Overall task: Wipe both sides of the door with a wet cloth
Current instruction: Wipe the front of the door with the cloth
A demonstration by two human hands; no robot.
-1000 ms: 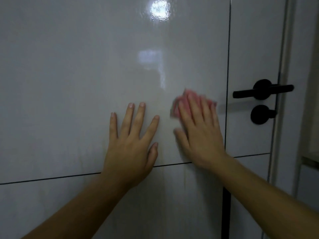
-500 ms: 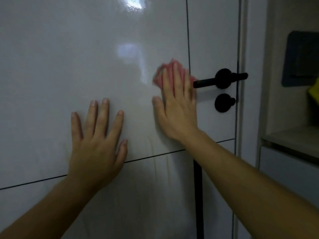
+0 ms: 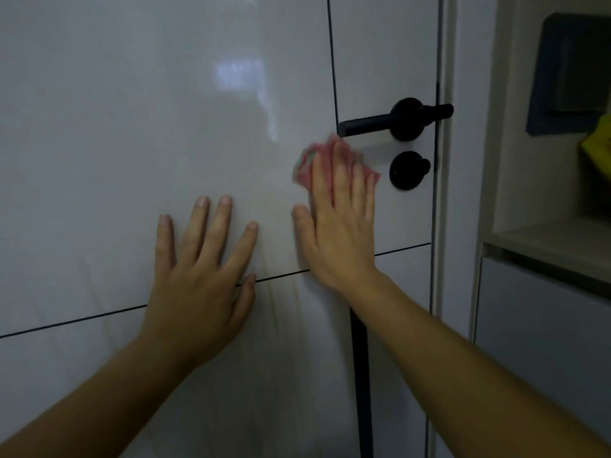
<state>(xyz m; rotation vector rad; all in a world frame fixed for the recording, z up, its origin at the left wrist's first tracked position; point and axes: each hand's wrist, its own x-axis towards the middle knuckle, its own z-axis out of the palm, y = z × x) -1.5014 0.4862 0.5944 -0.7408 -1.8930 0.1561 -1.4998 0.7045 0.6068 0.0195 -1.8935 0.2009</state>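
- Where the right grip (image 3: 340, 226) lies against the door (image 3: 132, 127), its fingers are straight and close together, pressing the cloth flat; nothing is curled round it.
- Cloth (image 3: 304, 178): pink, crumpled, trapped between the right grip's fingers and the door, with its edges showing past the fingertips and on either side of them.
- Left grip (image 3: 198, 292): just left of the right grip and slightly lower, palm flat on the door, fingers spread wide, holding nothing.
- Door: pale, glossy, with a thin dark groove (image 3: 82, 320) that runs beneath both grips.
- Lever handle (image 3: 373, 122): black, just above the right grip's fingertips; its free end is near the cloth's top edge, and contact cannot be told.
- Lock knob (image 3: 408, 170): black, round, just right of the right grip's fingers.
- Dark vertical strip (image 3: 360, 375): below the right grip, passing behind its forearm.
- Shelf (image 3: 545, 239): well to the right of the right grip, with a dark panel (image 3: 568, 74) above it and a yellow item (image 3: 598, 143) at the frame's edge.
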